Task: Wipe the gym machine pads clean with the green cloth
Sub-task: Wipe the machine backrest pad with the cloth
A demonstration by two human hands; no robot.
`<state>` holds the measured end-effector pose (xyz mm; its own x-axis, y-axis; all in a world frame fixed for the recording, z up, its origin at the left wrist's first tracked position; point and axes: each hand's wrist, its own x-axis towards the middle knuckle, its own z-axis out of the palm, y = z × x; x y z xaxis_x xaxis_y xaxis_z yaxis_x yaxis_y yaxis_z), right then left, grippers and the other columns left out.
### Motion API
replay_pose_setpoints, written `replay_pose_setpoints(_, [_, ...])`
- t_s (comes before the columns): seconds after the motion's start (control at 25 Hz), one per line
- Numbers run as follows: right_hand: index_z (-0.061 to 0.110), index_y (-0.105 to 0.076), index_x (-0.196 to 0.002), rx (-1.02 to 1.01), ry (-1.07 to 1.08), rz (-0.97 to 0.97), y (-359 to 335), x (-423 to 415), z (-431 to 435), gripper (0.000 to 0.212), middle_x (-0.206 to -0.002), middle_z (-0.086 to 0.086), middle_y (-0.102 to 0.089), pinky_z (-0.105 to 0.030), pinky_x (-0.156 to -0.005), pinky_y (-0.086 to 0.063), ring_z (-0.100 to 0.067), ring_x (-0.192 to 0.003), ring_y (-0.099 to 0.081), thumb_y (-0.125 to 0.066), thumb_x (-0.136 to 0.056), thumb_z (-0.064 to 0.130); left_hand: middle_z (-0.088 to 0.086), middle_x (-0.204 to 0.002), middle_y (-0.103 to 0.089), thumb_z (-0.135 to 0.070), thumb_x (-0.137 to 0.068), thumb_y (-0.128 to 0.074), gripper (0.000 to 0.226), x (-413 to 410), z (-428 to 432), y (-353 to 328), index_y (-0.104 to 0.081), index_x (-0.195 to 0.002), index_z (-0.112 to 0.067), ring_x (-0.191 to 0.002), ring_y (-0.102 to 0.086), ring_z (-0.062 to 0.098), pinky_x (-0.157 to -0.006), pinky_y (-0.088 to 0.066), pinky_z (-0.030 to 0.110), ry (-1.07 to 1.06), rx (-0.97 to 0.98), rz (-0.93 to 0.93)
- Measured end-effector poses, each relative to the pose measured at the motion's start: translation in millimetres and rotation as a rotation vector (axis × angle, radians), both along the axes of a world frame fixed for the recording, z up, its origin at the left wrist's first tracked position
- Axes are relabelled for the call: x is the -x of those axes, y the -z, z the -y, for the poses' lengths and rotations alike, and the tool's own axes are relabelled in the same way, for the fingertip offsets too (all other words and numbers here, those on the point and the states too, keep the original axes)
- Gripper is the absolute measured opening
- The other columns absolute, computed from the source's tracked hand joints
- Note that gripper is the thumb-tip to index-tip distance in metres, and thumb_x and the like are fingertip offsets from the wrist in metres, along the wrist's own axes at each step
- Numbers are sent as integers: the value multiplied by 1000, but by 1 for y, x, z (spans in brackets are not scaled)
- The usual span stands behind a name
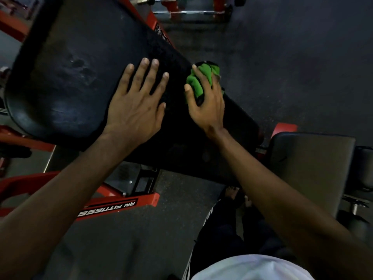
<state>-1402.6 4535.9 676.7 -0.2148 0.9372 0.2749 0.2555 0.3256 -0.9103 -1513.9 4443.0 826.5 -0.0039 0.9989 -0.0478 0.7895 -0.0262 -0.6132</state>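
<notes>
A long black machine pad (72, 63) slants across the view from upper left to lower right. My left hand (137, 102) lies flat on its middle, fingers straight and spread. Just right of it, my right hand (207, 102) grips the bunched green cloth (196, 83) and presses it on the pad's right edge. Part of the cloth is hidden under my fingers. Dull smears show on the pad's left part.
The red machine frame (113, 207) with white lettering runs below the pad on the dark rubber floor (292, 57). A second grey-black pad (314, 164) stands at the right. Bars on a red rack (191, 11) lie at the top. My legs and foot (232, 194) are underneath.
</notes>
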Motion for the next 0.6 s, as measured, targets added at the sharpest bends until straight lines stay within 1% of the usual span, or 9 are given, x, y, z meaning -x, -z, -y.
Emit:
replay_pose_setpoints(0.08, [21,-49,-148,-38,-55,-6,15,-15,25,52,-152,-2,-46,-38,-120,-32,-22,-146,-37,-56,-100,42,18,-166,-7,-40,-103,-30,63,-1,2,-2,-19,-159,-14,-154,-4,32,-124,0,49,-24,-19,16])
replay_pose_setpoints(0.2, [17,-50,-147,-54,-127,4,43,-39,63,53,-151,-5,-47,-33,-117,-36,-22,-145,-38,-62,-99,37,18,-166,-8,-41,-102,-33,64,-5,9,-9,-20,-158,-13,-154,-4,33,-123,2,49,-92,-91,21])
replay_pose_setpoints(0.28, [18,-52,-146,-34,-115,25,46,-40,67,51,-149,-5,-48,-36,-114,-40,-22,-142,-42,-61,-99,37,18,-166,-8,-41,-101,-35,65,-8,16,-13,-20,-158,-14,-153,-3,33,-122,3,51,-126,-138,36])
replay_pose_setpoints(0.36, [19,-54,-144,-58,-80,9,31,-30,55,48,-148,-6,-49,-41,-113,-40,-22,-141,-43,-58,-100,37,18,-166,-7,-40,-101,-38,66,-8,23,-14,-19,-159,-14,-153,-3,33,-122,3,52,-135,-157,55])
replay_pose_setpoints(0.44, [19,-55,-143,-113,-64,-31,1,-10,35,46,-148,-6,-51,-42,-113,-40,-23,-140,-45,-56,-101,38,18,-166,-6,-39,-101,-39,66,-7,29,-16,-18,-159,-14,-154,-1,33,-122,3,52,-135,-171,70])
replay_pose_setpoints(0.52, [18,-58,-140,-168,-46,-82,-34,12,13,44,-143,-6,-56,-42,-110,-43,-22,-136,-49,-58,-100,36,18,-166,-5,-40,-101,-37,67,-7,35,-14,-17,-159,-14,-154,0,33,-122,5,52,-149,-192,58])
replay_pose_setpoints(0.6, [18,-59,-139,-207,-21,-83,-53,23,6,43,-142,-5,-56,-43,-108,-44,-21,-135,-49,-60,-99,35,18,-166,-5,-40,-101,-36,67,-6,39,-12,-16,-159,-13,-153,1,33,-121,6,52,-144,-211,47])
